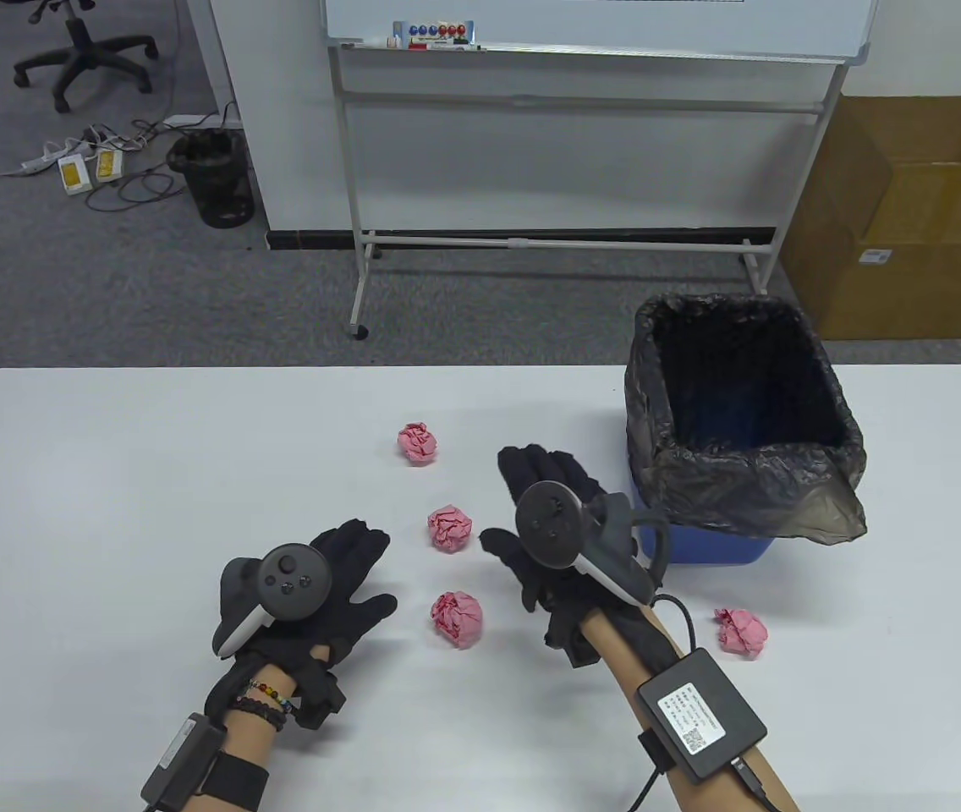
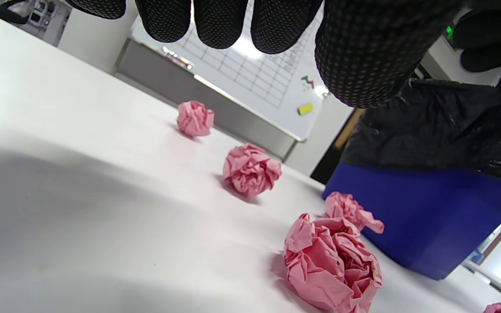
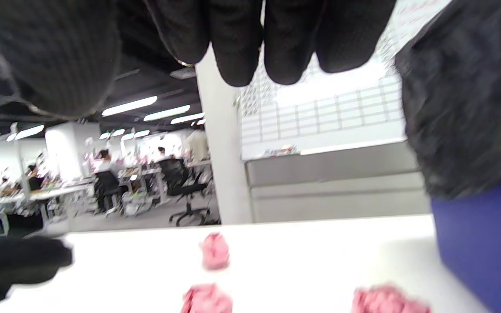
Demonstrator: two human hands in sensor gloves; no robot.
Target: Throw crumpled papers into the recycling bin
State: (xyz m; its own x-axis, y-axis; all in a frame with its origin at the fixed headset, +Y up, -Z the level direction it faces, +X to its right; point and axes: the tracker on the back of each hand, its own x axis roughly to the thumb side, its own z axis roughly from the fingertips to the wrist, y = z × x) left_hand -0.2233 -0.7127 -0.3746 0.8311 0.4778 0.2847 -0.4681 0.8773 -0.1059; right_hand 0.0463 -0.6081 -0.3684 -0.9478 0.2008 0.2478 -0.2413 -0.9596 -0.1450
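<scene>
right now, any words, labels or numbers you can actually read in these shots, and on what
None can be read.
Black box on the right forearm: white sticker with a square code, print too small.
Cardboard box: white label, too small.
Whiteboard: a ruled grid and small coloured marks, no readable text.
Yellow tags on the floor: too small.

We get bright, even overhead light on the table, with soft shadows under the paper balls. The right wrist view is blurry, and ceiling strip lights blow out a bit.
</scene>
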